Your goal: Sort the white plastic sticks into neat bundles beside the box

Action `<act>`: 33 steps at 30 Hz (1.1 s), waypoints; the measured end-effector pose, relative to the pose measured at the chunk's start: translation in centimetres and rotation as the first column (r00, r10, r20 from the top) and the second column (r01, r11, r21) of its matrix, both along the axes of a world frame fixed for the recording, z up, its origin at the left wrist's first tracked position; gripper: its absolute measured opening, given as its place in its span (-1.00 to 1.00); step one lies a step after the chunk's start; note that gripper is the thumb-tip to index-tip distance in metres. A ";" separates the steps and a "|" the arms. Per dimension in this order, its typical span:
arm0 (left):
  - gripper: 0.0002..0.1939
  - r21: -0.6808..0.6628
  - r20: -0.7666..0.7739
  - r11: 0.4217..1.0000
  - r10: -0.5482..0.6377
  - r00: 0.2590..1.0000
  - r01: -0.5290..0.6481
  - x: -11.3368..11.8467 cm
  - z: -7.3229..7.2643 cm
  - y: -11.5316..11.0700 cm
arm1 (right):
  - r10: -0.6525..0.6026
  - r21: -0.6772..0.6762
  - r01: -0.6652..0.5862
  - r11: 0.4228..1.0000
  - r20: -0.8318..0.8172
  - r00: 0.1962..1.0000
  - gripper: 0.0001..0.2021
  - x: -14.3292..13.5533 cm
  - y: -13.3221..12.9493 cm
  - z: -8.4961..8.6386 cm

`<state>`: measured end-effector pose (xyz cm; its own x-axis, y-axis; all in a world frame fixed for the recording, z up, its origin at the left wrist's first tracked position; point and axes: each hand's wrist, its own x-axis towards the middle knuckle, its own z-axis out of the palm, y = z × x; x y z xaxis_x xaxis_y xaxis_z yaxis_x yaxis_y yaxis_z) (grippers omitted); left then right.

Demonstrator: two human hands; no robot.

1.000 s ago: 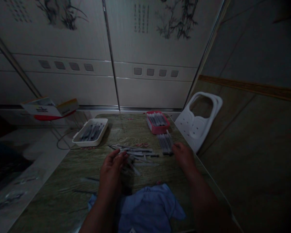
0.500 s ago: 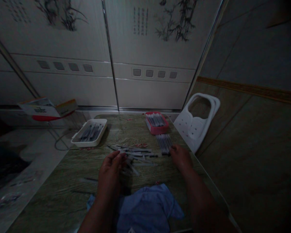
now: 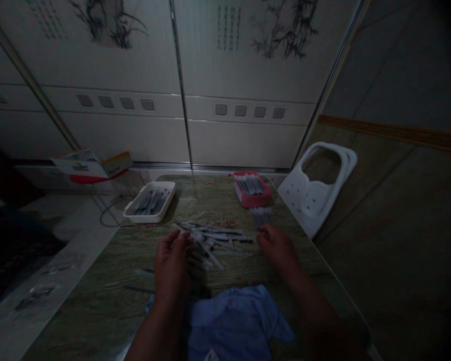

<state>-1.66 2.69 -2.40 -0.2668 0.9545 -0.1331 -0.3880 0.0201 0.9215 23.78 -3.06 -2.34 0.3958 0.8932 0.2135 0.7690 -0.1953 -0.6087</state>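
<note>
The left hand (image 3: 172, 253) is half curled beside a messy pile of thin sticks (image 3: 214, 240) on the table (image 3: 93, 286). The right hand (image 3: 276, 245) is curled at the near end of a neat row of sticks (image 3: 262, 216), by the pink box (image 3: 252, 201). I can't tell if either grips one. The wall writing (image 3: 232, 27) is too small to read; the carton's (image 3: 77, 168) print is too blurry.
</note>
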 end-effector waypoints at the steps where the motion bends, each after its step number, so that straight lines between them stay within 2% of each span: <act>1: -0.59 -0.003 -0.007 1.000 0.009 1.000 -0.009 -0.1 0.0 0.0 | 0.057 -0.013 -0.057 0.998 0.009 0.998 -0.81 -0.6 -0.1 0.3; 4: -0.58 -0.009 -0.018 1.000 0.022 1.000 -0.022 -0.2 0.2 0.0 | 0.207 -0.098 -0.202 0.975 0.045 0.977 -0.88 -2.0 -0.5 1.0; 7: -0.59 -0.016 -0.031 0.999 0.039 0.999 -0.040 -0.2 0.3 0.0 | 0.308 -0.186 -0.291 0.938 0.069 0.949 -0.93 -2.4 -0.9 1.3; 15: -0.57 -0.009 -0.016 0.999 0.040 0.999 -0.040 -0.3 0.0 0.1 | 0.352 -0.329 -0.305 0.894 0.093 0.931 -0.91 -1.9 -0.9 0.3; 20: -0.56 -0.009 -0.054 1.000 -0.002 0.999 0.001 -0.4 -0.2 0.0 | 0.358 -0.316 -0.322 0.892 0.059 0.932 -0.94 -1.8 -0.9 0.3; 25: -0.53 0.021 -0.116 0.999 -0.030 0.993 0.033 -0.5 -0.1 -0.2 | 0.385 -0.200 -0.397 0.896 -0.097 0.918 -0.94 -1.4 -1.3 1.0; 27: -0.56 0.012 -0.170 0.997 -0.077 0.982 0.081 -0.3 0.1 -0.4 | 0.392 -0.123 -0.419 0.899 -0.196 0.899 -0.90 -1.5 -1.3 1.4; 29: -0.58 -0.021 -0.192 0.984 -0.179 0.965 0.178 0.0 0.3 -0.7 | 0.384 -0.057 -0.414 0.908 -0.277 0.881 -0.87 -2.0 -1.3 1.7; 33: -0.53 -0.066 -0.087 0.893 -0.450 0.889 0.446 0.9 0.9 -1.6 | 0.400 -0.019 -0.427 0.904 -0.316 0.860 -0.86 -3.5 -1.4 2.1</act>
<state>-0.81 1.14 -1.50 0.1740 0.9695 -0.1727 -0.2370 0.2114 0.9482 20.25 -4.49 -0.24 0.0186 0.9980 0.0600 0.5757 0.0384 -0.8168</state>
